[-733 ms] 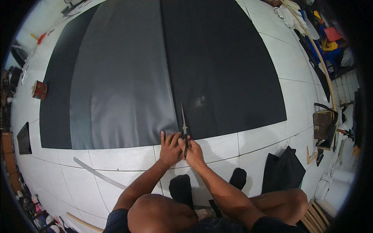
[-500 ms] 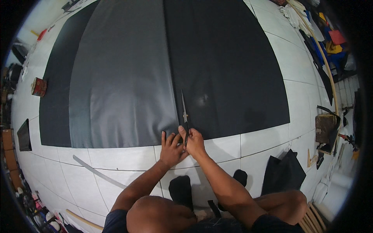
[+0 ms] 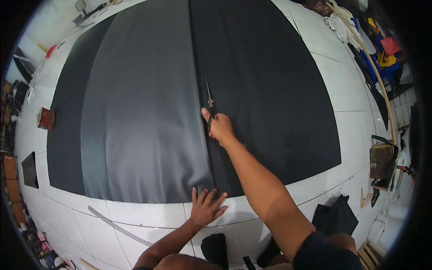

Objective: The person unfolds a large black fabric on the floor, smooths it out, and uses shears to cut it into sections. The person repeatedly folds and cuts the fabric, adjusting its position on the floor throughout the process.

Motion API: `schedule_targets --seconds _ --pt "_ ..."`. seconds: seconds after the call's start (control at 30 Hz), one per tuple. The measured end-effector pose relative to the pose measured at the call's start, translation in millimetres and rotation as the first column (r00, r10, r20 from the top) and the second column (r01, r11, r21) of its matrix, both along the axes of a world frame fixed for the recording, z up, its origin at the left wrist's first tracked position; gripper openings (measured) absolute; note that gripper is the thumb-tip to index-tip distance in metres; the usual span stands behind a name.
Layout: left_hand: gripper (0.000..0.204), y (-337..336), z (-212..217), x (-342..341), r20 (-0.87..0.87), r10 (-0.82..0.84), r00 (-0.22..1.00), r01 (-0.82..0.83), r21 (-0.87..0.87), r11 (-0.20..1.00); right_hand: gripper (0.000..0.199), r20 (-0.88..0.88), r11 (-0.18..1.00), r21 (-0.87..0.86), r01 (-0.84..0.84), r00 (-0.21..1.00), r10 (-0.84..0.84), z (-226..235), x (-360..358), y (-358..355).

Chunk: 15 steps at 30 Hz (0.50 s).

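Observation:
A large sheet of black material (image 3: 279, 117) lies over the floor, with a smoother grey layer (image 3: 144, 121) on its left part. Along that layer's right edge, my right hand (image 3: 221, 128) grips a pair of scissors (image 3: 209, 93) by the black handles. Their blades point away from me, over the black surface just right of the edge; I cannot tell if they touch it. My left hand (image 3: 206, 209) is open at the sheet's near edge, fingers spread and tips on the material where the layers meet.
A pale flat strip (image 3: 118, 227) lies on the white tiles at the near left. A red-brown tin (image 3: 45, 119) stands by the left edge. Black scrap (image 3: 335, 217) lies at the near right, beyond it a brown container (image 3: 381, 160) and a long curved pole (image 3: 377, 72).
My right hand has moved forward with the scissors, away from the near edge. My left hand has parted from it and spread its fingers by that edge. The view has shifted.

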<state>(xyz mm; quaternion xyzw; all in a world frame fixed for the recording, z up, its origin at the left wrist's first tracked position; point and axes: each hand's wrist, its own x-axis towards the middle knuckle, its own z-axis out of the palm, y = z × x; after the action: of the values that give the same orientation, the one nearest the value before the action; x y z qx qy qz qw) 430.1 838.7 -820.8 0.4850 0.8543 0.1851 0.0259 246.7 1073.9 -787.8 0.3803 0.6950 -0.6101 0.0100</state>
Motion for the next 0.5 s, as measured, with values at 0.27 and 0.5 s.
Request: schedule_targets --seconds 0.27,0.5 --pt "0.063 -2.6 -5.3 2.6 0.045 -0.015 0.999 0.016 -0.036 0.999 0.067 0.035 0.997 0.048 -0.053 0.998 0.052 -10.7 -102.5 49.8" --pt "0.060 61.5 65.1 -148.1 0.542 0.386 0.747 -0.519 0.112 0.847 0.059 0.012 0.992 0.107 -0.061 0.998 0.060 -10.5 -103.5 46.2"
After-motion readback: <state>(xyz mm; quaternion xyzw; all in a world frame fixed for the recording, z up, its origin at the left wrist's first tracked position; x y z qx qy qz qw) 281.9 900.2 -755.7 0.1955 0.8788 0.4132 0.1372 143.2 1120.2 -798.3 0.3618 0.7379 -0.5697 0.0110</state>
